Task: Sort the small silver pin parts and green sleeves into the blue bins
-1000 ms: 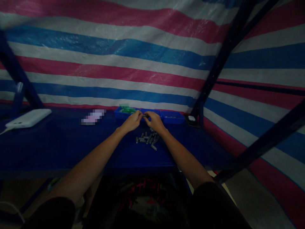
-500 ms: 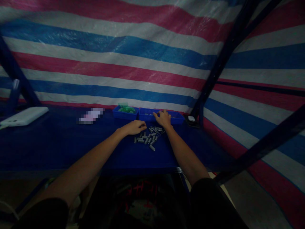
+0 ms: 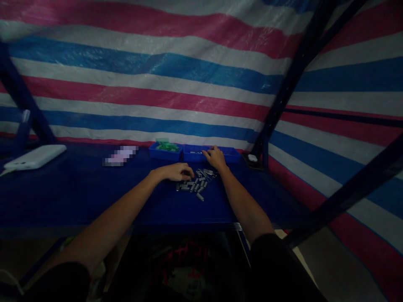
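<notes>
My left hand [image 3: 179, 171] is lowered at the left side of a pile of small grey metal cylinders [image 3: 195, 185], its fingers curved and a gap showing between them. No held thing shows in it. Beyond the pile, my right hand [image 3: 215, 158] reaches over the front wall of a long blue tray [image 3: 232, 156], thumb and fingers apart. Several small metal parts lie in that tray. Thin metal pins [image 3: 207, 173] lie at the pile's far right side, close to my right wrist. My fingertips partly cover the cylinders and the tray's contents.
A smaller blue tray [image 3: 165, 155] holds green pieces [image 3: 167, 147]. On the blue table [image 3: 94, 197] lie a white power-bank-like box [image 3: 36, 157], a blurred-out flat item [image 3: 120, 156] and, at right, a small white case [image 3: 252, 158]. Blue posts and striped sheeting enclose the table.
My left hand has come down toward the cylinders, and its fingers have opened slightly. My right hand stays at the long tray. The view has shifted a little.
</notes>
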The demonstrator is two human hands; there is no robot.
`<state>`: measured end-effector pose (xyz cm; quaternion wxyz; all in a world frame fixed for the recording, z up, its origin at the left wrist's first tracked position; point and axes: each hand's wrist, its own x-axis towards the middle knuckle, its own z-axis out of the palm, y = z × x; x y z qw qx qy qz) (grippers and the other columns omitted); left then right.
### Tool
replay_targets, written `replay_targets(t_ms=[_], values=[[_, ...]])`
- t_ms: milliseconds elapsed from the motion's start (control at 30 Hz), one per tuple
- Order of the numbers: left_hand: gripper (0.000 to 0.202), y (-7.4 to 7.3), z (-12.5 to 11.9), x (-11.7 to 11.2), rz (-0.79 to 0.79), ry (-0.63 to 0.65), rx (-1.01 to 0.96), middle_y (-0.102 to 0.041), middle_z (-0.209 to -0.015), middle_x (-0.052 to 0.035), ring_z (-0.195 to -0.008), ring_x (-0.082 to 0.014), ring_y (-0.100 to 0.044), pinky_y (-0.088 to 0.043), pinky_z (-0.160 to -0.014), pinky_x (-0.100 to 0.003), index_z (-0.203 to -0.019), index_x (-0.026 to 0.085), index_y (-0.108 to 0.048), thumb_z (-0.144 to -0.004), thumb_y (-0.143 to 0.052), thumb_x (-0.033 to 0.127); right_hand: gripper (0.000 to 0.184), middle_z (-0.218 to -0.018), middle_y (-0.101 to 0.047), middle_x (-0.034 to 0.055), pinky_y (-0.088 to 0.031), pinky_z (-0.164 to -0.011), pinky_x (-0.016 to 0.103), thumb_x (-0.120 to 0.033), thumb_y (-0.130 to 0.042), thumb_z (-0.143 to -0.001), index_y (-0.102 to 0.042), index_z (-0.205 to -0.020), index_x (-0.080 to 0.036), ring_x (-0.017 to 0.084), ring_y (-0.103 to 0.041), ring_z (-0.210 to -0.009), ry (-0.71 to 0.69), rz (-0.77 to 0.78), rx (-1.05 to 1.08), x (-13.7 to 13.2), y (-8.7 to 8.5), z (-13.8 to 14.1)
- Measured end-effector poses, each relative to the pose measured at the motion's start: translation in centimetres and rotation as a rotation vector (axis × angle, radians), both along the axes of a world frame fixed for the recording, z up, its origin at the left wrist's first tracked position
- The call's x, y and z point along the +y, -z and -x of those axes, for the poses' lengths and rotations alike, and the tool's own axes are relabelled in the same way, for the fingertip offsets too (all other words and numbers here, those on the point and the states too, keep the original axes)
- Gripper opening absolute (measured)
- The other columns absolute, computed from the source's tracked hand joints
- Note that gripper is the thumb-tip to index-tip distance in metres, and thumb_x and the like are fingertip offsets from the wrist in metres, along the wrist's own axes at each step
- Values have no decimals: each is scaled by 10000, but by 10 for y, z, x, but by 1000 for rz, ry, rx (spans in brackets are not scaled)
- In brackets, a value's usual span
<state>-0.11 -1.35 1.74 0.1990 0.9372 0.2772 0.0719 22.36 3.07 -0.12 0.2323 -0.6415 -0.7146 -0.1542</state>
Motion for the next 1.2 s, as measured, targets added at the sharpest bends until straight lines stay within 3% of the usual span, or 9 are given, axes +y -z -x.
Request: replay_targets(t_ms=[233, 433, 600, 667, 767, 833, 933, 1033, 1200], values=[[279, -1, -8, -4, -42, -63, 47, -552, -921, -40, -783, -139, -540, -400, -720, -217, -985, 199, -626, -787, -480, 329, 485, -1103, -510, 112, -380, -840, 294, -479, -265, -905, -645, -951, -181, 207, -535, -962, 21, 39, -23, -4, -1, 6], [264, 2, -10, -2, -158, -237, 89, -596, -857, -53, -751, -144, -549, -395, -669, -216, -893, 153, -623, -826, -435, 325, 432, -1085, -528, 117, -376, -840, 299, -438, -302, -907, -630, -975, -166, 210, -508, -990, 14, 76, -20, -7, -8, 7], [245, 1, -9, -2, -108, -113, 66, -610, -910, -34, -768, -120, -565, -398, -682, -186, -988, 187, -616, -817, -459, 265, 330, -1051, -548, 121, -364, -844, 350, -388, -388, -882, -624, -955, -169, 250, -406, -1087, 4, 6, -1, -21, -14, 13], [222, 3, -9, 0, -91, -140, 76, -630, -884, -23, -754, -117, -573, -399, -657, -180, -959, 188, -617, -809, -467, 253, 300, -1055, -542, 119, -358, -842, 363, -378, -414, -871, -618, -957, -175, 255, -384, -1098, -36, -36, 5, -30, -16, 23], [225, 9, -11, 5, -120, -318, 96, -658, -870, -41, -758, -148, -595, -408, -635, -202, -913, 172, -604, -813, -466, 319, 299, -1069, -535, 113, -351, -844, 366, -387, -413, -870, -601, -986, -186, 248, -383, -1094, -132, -47, 1, -42, -19, 44], [257, 12, -11, 8, -150, -418, 109, -661, -933, -80, -820, -187, -609, -421, -664, -230, -940, 157, -587, -822, -449, 340, 305, -1064, -544, 102, -353, -841, 366, -396, -400, -874, -591, -1008, -200, 236, -422, -1055, -221, 7, -28, -47, -20, 60], [253, 13, -11, 9, -160, -471, 126, -633, -1045, -137, -946, -228, -597, -425, -738, -260, -995, 131, -565, -836, -402, 241, 280, -1037, -583, 83, -365, -826, 357, -333, -361, -889, -584, -1011, -213, 221, -487, -992, -354, 135, -91, -48, -17, 74], [245, 13, -9, 10, -142, -502, 128, -620, -1061, -167, -987, -251, -583, -420, -772, -280, -988, 111, -560, -831, -392, 196, 257, -1019, -615, 70, -387, -769, 294, -234, -392, -863, -551, -1064, -209, 191, -546, -929, -458, 250, -64, -43, -10, 73], [286, 14, -4, 15, -109, -575, 64, -619, -1019, -183, -942, -252, -592, -424, -747, -295, -991, 96, -533, -871, -324, 250, 277, -832, -642, 33, -379, -611, 217, -222, -522, -795, -546, -1069, -186, 145, -580, -734, -553, 330, 45, -35, -2, 63]])
